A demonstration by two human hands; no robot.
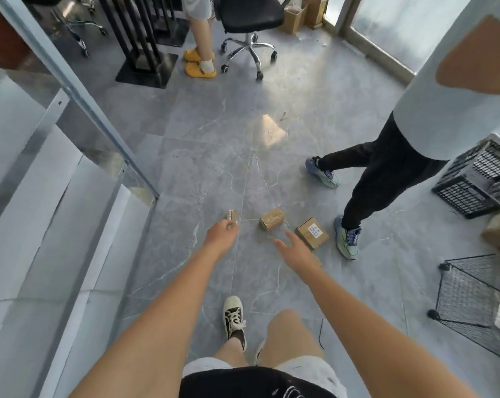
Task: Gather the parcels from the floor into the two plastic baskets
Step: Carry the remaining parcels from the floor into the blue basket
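Three small cardboard parcels lie on the grey tiled floor ahead of me. My left hand [222, 231] reaches down to the small left parcel [231, 216], its curled fingers touching the parcel's near side. A taped middle parcel [272, 218] lies just beyond my right hand [293, 245], which hovers with fingers spread and holds nothing. A box with a white label [312, 232] sits right of that hand. Part of another brown parcel [317, 261] shows under my right wrist. Black plastic baskets [469, 186] stand at the right edge.
A person in black trousers [381, 179] stands close to the labelled box, one shoe [347, 239] right beside it. A wire mesh cage [478, 300] stands at lower right. An office chair [250, 30] and another person's legs [201, 38] are at the back. A glass partition [71, 90] runs along the left.
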